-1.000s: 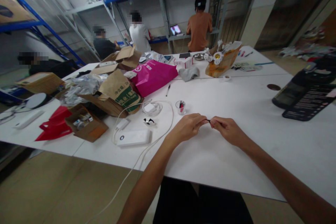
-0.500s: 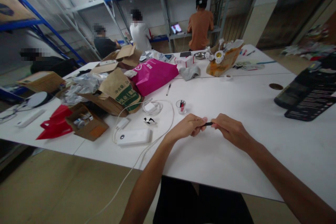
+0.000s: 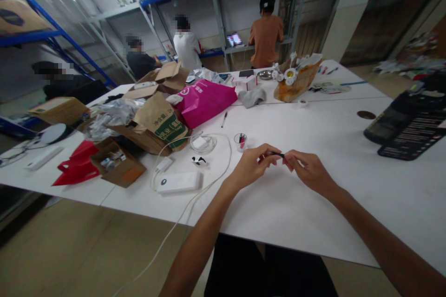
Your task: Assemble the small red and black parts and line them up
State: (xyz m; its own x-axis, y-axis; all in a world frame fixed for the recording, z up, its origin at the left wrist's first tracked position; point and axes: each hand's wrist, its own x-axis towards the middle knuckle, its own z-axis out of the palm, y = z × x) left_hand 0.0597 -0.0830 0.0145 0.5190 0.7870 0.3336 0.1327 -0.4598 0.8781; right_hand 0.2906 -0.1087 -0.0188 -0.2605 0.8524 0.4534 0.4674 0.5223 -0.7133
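My left hand (image 3: 251, 165) and my right hand (image 3: 309, 170) meet just above the white table (image 3: 348, 185), fingertips pinched together. Between them they hold a small thin black object (image 3: 278, 154), too small to name. Just beyond the hands stands a small clear cup (image 3: 240, 141) with red and dark bits inside. A white power bank (image 3: 179, 181) with a white cable (image 3: 216, 167) lies to the left of my left hand.
Brown paper bags (image 3: 158, 123), a pink bag (image 3: 204, 98), a red bag (image 3: 78, 162) and an open cardboard box (image 3: 116, 163) crowd the table's left. A black case (image 3: 407, 127) lies at the right edge. Several people are near the shelves behind.
Both hands have lifted slightly and stayed pinched on the black object; the gap between the fingertips, wider half a second ago, has closed again.
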